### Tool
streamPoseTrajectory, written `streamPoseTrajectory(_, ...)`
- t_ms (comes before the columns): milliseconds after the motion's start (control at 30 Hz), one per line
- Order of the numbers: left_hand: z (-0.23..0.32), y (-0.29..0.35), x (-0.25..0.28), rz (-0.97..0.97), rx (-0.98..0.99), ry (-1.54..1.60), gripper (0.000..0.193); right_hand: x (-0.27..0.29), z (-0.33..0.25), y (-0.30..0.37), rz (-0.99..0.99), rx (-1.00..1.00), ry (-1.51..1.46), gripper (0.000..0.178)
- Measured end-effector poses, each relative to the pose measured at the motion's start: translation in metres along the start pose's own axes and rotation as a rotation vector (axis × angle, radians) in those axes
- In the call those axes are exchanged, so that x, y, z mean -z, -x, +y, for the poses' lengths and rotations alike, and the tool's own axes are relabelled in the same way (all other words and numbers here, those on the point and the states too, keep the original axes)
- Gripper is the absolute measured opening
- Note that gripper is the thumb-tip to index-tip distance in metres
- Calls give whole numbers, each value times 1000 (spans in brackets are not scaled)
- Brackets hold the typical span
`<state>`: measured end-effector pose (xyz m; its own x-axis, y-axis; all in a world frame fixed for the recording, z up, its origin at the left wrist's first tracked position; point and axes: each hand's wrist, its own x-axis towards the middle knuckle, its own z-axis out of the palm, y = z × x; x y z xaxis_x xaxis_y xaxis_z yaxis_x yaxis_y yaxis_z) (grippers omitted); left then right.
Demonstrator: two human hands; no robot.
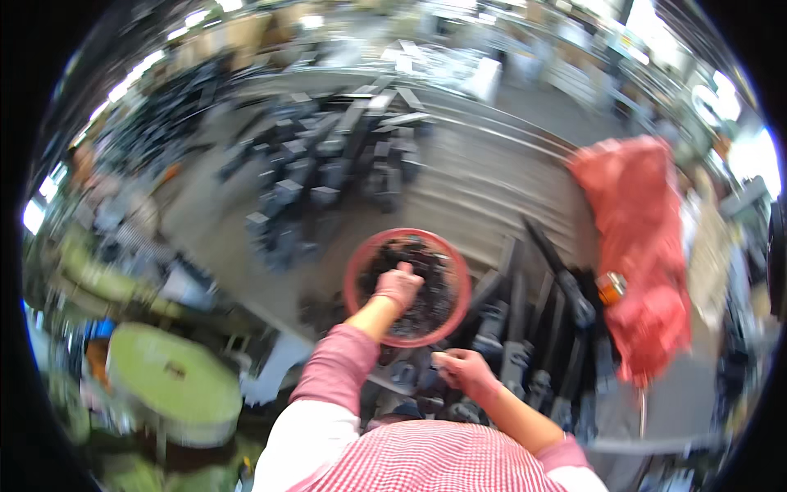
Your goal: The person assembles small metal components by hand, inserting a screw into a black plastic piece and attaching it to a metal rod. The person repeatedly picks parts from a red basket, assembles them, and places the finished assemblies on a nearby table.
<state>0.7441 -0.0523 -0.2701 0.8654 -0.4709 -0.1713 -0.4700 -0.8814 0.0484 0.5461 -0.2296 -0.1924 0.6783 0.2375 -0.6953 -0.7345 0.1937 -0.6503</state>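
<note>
A cluttered, brightly lit workshop, smeared by motion blur, surrounds a dull metal table (484, 184) across the middle of the frame. At the lower edge is the person's checked apron (434, 459). Just above it, right of centre, long black bars (514, 336) lie loosely side by side and overlapping; a careless sweep of the right forearm could shift them. The red bowl (464, 287) sits at the centre of the frame, with small dark pieces (430, 307) heaped inside. Its near-left rim lies under the left forearm, so a downward press there could tip it and spill pieces among the bars. Farther up, left of centre, stacked dark parts (316, 176) with pale ends might slide if bumped; the red sack (643, 246) at the right looks out of harm's way.

As for pose, the hands are well apart from each other. The right hand (467, 371), bent back toward the left, is just below the bowl, fingers drawn together around something pale, too blurred to name. The left hand (399, 287) reaches up and right into the bowl over the pieces, fingers curled; whether it grips any, I cannot tell.
</note>
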Motion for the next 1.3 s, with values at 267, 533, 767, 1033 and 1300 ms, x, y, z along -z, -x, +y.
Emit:
streamPoseTrajectory(267, -1, 34, 11, -184, -156, -153, 30, 11, -20, 6, -39, 49, -104, 14)
streamPoseTrajectory(533, -4, 66, 7, 149, 451, 1777, 16, 5, -30, 2, -218, 77, -186, 14)
streamPoseTrajectory(767, 8, 62, 4, 460, 605, 1781, 20, -3, -45, 16, -185, 112, -178, 19)
streamPoseTrajectory(1033, 57, 110, 77, 508, 175, 2230, 14, -3, -80, 38, -147, 592, -83, 24)
streamPoseTrajectory(1300, 130, 187, 148, 468, 39, 1984, 14, -20, -77, 69, -162, 823, 111, 21)
